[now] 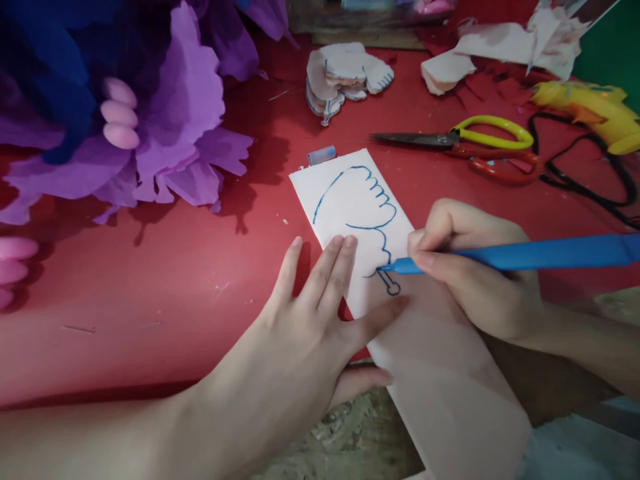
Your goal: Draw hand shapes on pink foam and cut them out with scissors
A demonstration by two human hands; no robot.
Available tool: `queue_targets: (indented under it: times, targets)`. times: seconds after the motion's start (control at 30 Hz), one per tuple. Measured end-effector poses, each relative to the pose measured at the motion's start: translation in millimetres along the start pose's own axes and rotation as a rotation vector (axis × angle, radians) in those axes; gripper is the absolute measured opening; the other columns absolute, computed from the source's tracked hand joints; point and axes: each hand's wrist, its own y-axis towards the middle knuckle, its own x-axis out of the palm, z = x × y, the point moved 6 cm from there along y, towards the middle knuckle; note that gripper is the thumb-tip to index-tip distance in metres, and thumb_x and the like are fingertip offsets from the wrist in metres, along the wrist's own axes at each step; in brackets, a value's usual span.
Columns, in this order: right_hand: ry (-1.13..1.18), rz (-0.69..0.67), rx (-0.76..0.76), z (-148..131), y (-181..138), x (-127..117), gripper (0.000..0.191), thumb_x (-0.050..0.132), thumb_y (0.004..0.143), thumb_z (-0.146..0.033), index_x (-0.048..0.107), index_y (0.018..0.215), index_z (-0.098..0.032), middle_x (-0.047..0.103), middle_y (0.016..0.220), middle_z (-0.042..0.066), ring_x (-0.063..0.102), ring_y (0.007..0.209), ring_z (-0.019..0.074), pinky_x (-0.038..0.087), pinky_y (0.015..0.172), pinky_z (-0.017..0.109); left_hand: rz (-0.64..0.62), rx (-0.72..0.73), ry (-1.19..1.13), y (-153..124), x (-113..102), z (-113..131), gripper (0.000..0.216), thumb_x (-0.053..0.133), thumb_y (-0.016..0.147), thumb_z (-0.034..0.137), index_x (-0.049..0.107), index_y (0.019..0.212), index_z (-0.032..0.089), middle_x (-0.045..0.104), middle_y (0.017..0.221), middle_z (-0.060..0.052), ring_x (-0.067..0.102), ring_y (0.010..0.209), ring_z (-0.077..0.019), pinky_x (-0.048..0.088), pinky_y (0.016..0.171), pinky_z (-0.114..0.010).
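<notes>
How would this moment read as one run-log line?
left hand: resting on long white paper strip | right hand: holding slim blue plastic pen, tip at curvy blue outline | nearby: yellow-and-red-handled metal scissors

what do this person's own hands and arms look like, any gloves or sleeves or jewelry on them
The left hand and right hand are both ungloved, with no ring visible on either. The left forearm and right forearm show no sleeve, watch or bracelet as far as the picture edges.
</notes>
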Motion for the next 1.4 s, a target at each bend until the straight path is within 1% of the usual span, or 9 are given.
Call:
queue_targets:
  times: [0.17,0.3,0.47,0.53,0.7,0.93,1.07,1.27,1.4]
  targets:
    - [0.099,-0.025,0.029,3,0,3,0.018,0.046,0.08,-0.007,0.042,0.066,-0.017,0.041,0.059,-0.005,0.037,0.054,0.0061,0.026,0.049,0.022,0.007,-0.007,0.018,2,0,-1,0.065,0.036,0.08,0.062,0.032,0.135,0.028,0.038,0.135,-0.024,0.027,0.129,-0.035,0.032,0.096,-0.058]
    - [0.187,0.028,0.061,6,1,0,0.016,0.047,0.078,-0.009,0.043,0.065,-0.017,0.04,0.057,-0.005,0.036,0.051,0.0067,0.025,0.047,0.023,0.01,-0.016,0.087,2,-1,1,0.067,0.033,0.079,0.064,0.035,0.134,0.026,0.041,0.133,-0.025,0.033,0.126,-0.0367,0.033,0.095,-0.057]
    - [0.208,0.057,0.205,9,10,3,0.016,0.047,0.073,-0.011,0.042,0.06,-0.018,0.038,0.051,-0.005,0.032,0.048,0.0079,0.022,0.045,0.023,0.045,-0.043,0.315,-10,-9,6,0.065,0.017,0.089,0.052,0.032,0.135,0.009,0.056,0.113,-0.03,0.05,0.112,-0.0378,0.035,0.09,-0.059]
    - [0.184,0.016,0.181,5,18,9,0.018,0.046,0.072,-0.009,0.04,0.058,-0.018,0.039,0.049,-0.005,0.033,0.047,0.0078,0.022,0.044,0.023,0.027,-0.038,0.362,-14,-8,7,0.063,0.014,0.091,0.047,0.029,0.136,0.007,0.058,0.11,-0.029,0.052,0.111,-0.0371,0.035,0.09,-0.059]
    - [0.198,-0.183,-0.001,-2,36,28,0.017,0.047,0.074,-0.008,0.04,0.061,-0.017,0.04,0.055,-0.005,0.035,0.05,0.0067,0.027,0.046,0.022,0.032,-0.032,0.37,-14,-7,8,0.062,0.017,0.091,0.047,0.031,0.135,0.007,0.059,0.109,-0.028,0.053,0.109,-0.037,0.036,0.088,-0.059]
    - [0.151,-0.277,0.017,1,37,32,0.018,0.046,0.075,-0.008,0.038,0.063,-0.017,0.04,0.055,-0.005,0.035,0.05,0.0066,0.026,0.045,0.023,0.039,-0.037,0.369,-11,-8,8,0.066,0.025,0.088,0.053,0.034,0.134,0.007,0.059,0.11,-0.028,0.054,0.108,-0.0371,0.037,0.088,-0.058]
    - [0.17,-0.28,0.019,0,36,31,0.02,0.042,0.072,-0.003,0.037,0.06,-0.018,0.04,0.053,-0.005,0.035,0.049,0.0067,0.025,0.043,0.023,0.027,-0.032,0.368,-12,-9,9,0.066,0.024,0.088,0.053,0.034,0.134,0.008,0.06,0.108,-0.028,0.054,0.108,-0.0365,0.038,0.087,-0.057]
    - [0.11,-0.264,0.026,3,37,30,0.018,0.047,0.076,-0.01,0.039,0.062,-0.018,0.043,0.055,-0.003,0.034,0.048,0.0074,0.022,0.041,0.023,0.011,-0.03,0.37,-11,-9,9,0.063,0.02,0.09,0.049,0.033,0.135,0.008,0.06,0.109,-0.027,0.054,0.108,-0.0365,0.038,0.086,-0.057]
    - [0.119,-0.286,0.061,4,36,30,0.02,0.046,0.074,-0.008,0.038,0.059,-0.018,0.041,0.052,-0.003,0.033,0.045,0.0079,0.023,0.04,0.024,-0.01,-0.027,0.373,-11,-8,9,0.06,0.016,0.091,0.045,0.03,0.136,0.007,0.059,0.11,-0.028,0.053,0.109,-0.0364,0.037,0.088,-0.058]
